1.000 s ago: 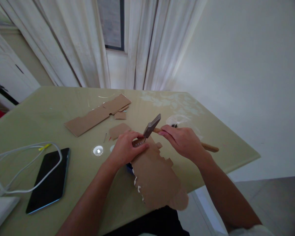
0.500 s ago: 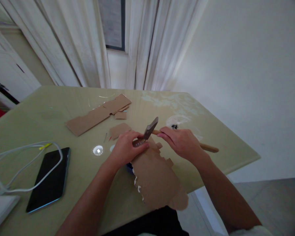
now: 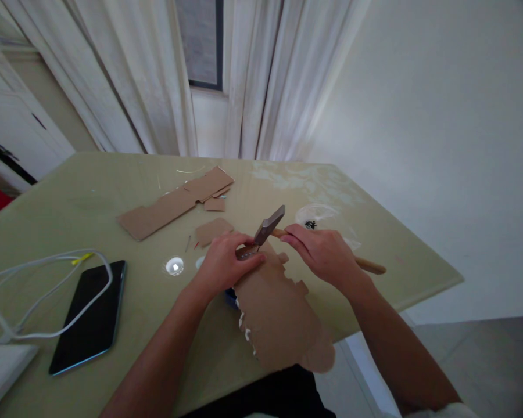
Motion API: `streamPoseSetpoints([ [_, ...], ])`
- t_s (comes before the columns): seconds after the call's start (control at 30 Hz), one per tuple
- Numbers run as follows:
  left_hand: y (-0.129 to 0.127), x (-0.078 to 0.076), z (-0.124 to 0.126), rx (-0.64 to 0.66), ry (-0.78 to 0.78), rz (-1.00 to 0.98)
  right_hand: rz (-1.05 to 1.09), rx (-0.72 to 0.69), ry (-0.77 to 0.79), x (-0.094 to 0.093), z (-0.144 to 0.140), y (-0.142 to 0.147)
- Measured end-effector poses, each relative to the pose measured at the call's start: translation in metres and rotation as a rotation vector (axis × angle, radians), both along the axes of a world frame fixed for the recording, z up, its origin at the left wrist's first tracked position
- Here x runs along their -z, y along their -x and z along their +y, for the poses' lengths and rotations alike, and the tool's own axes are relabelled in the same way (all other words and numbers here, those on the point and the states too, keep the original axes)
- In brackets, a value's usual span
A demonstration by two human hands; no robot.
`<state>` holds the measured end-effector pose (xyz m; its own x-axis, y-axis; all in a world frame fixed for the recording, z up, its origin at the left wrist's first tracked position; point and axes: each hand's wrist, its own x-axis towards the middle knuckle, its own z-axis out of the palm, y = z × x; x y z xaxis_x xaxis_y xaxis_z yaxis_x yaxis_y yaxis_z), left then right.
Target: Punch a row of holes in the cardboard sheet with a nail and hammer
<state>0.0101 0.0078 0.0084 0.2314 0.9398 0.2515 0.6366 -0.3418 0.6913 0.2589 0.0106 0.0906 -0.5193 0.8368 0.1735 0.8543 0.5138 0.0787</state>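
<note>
My right hand (image 3: pixel 325 252) grips the wooden handle of a hammer (image 3: pixel 269 224), whose grey metal head hangs tilted just above the near cardboard sheet (image 3: pixel 275 310). My left hand (image 3: pixel 224 262) presses on the upper end of that sheet and pinches a small nail upright under the hammer head; the nail is too small to see clearly. The sheet has a torn, notched edge and hangs over the table's front edge. Something blue (image 3: pixel 230 298) peeks out from under it.
On the pale green table (image 3: pixel 91 203) lie a long cardboard strip (image 3: pixel 174 203), smaller cardboard scraps (image 3: pixel 211 230), a black phone (image 3: pixel 89 315), a white cable (image 3: pixel 35 278), a white device (image 3: pixel 0 371) and a clear bag with dark bits (image 3: pixel 316 217). Curtains hang behind.
The hammer head dipped toward the nail half a second ago and is now slightly raised again. My left hand stays on the cardboard.
</note>
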Motion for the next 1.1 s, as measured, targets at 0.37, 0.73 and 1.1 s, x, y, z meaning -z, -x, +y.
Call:
streamPoseSetpoints([
  [0.37, -0.0008, 0.0003, -0.0002, 0.007, -0.006, 0.003, 0.014, 0.008, 0.048, 0.0030, -0.0010, -0.0006],
  [0.73, 0.0003, 0.0010, 0.0003, 0.013, -0.009, -0.003, -0.037, 0.041, 0.069, 0.0032, -0.0019, 0.0029],
  [1.1, 0.0010, 0.0008, 0.0012, 0.034, -0.008, -0.002, -0.070, 0.059, 0.108, 0.0041, -0.0017, 0.0035],
])
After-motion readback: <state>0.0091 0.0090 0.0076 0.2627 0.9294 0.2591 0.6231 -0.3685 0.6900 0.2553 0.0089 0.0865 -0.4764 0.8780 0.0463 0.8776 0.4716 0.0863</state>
